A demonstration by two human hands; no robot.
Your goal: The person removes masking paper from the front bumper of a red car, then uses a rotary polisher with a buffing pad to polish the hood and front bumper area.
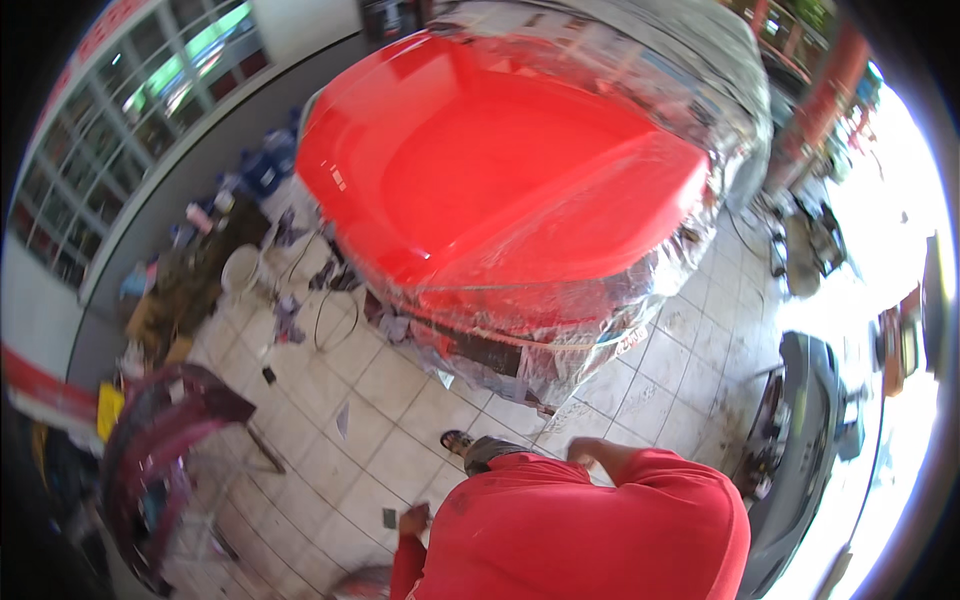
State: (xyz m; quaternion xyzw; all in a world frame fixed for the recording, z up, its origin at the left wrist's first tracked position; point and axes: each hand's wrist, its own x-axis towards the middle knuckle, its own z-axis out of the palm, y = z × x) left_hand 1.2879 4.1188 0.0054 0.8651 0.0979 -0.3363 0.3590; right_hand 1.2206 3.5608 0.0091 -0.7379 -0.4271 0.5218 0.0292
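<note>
Your left hand (413, 520) is curled by your red shirt (590, 530), a small dark card (389, 517) just beside it; grasp unclear. Ahead, the plastic-wrapped red hood (500, 170). Your right hand is hidden behind your elbow.

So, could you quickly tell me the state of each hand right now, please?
Left hand: low beside the red shirt, near a small dark item; its grip cannot be told.
Right hand: raised at the shirt's upper edge; open or closed cannot be told.
</note>
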